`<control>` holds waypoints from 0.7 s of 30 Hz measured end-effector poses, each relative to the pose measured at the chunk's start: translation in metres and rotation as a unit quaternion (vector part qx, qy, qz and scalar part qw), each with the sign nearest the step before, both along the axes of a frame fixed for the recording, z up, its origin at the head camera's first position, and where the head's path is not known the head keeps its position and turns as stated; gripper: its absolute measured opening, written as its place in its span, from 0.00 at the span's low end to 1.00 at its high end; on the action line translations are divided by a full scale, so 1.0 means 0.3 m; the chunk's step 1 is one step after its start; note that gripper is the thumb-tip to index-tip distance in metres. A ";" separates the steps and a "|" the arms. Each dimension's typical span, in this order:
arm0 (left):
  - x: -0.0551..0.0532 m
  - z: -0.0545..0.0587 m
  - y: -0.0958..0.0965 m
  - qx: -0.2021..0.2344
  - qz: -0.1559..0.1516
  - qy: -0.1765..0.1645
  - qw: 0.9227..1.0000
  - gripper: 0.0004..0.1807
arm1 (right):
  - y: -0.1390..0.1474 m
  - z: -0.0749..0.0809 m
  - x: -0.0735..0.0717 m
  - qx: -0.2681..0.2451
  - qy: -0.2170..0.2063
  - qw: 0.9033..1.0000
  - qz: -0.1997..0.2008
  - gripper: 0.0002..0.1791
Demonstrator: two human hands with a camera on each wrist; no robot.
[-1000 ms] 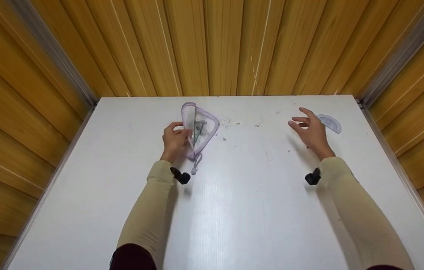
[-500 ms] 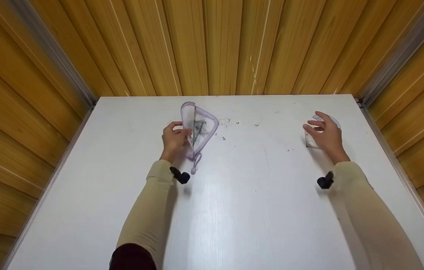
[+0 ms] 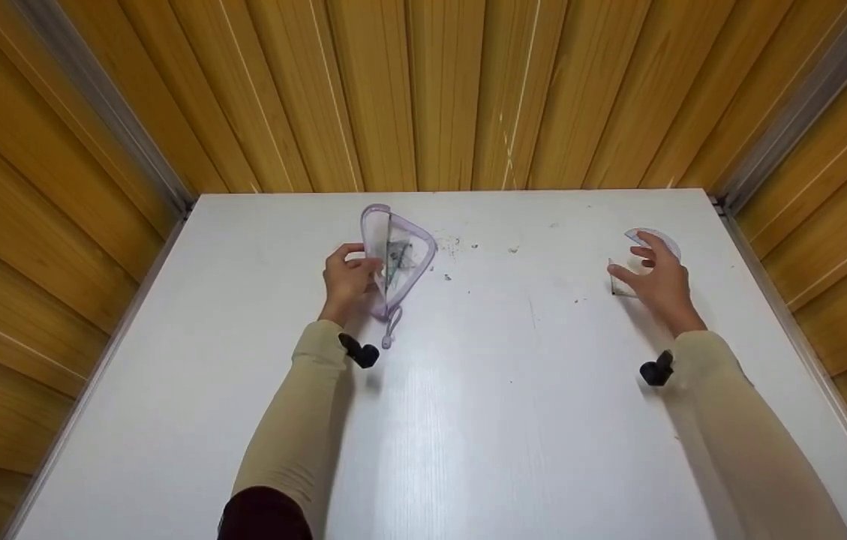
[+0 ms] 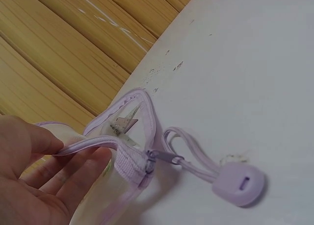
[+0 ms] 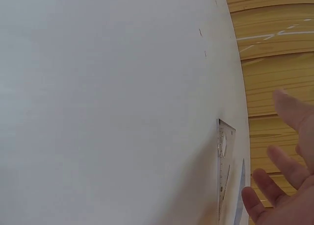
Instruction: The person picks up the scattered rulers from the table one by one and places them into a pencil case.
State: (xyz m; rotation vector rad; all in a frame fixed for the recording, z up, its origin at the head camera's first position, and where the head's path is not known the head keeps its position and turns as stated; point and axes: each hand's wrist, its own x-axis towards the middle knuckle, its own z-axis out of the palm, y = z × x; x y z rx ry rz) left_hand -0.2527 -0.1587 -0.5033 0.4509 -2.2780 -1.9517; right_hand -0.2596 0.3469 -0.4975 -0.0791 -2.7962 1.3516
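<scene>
My left hand (image 3: pixel 349 279) pinches the edge of a lilac-trimmed clear zip pouch (image 3: pixel 425 262) between thumb and fingers, holding its mouth apart. Inside the pouch lie small items with a green edge, their kind unclear. In the left wrist view, the zipper pull's lilac cord ends in a plastic tab (image 4: pixel 239 184). My right hand (image 3: pixel 661 287), fingers spread and slightly bent, hovers over a clear set square (image 5: pixel 221 156) marked with a scale. Partly behind those fingers is a bluish protractor (image 3: pixel 668 239). Nothing shows between the right thumb and fingers.
Both arms reach over a white table (image 3: pixel 483 420) with dark specks and scuffs near its far middle. Yellow wood-patterned walls (image 3: pixel 438 97) rise behind the table and at both sides.
My right hand has moved right and slightly toward me, bringing the set square into sight beneath it and covering part of the protractor. The left hand and pouch have stayed put.
</scene>
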 end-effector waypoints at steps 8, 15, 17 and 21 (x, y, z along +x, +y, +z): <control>0.000 -0.006 0.002 0.006 0.002 0.006 1.000 0.19 | 0.025 -0.028 0.015 0.002 -0.019 1.000 0.011 0.56; -0.001 -0.003 0.004 0.000 0.005 0.004 1.000 0.19 | 0.028 -0.049 0.029 0.006 -0.045 0.999 0.000 0.58; 0.000 -0.002 0.003 -0.002 0.003 0.003 1.000 0.19 | 0.026 -0.053 0.032 0.019 -0.047 0.999 -0.005 0.57; 0.001 -0.002 0.002 -0.003 0.004 -0.002 1.000 0.18 | 0.023 -0.061 0.034 0.051 -0.054 0.997 -0.012 0.54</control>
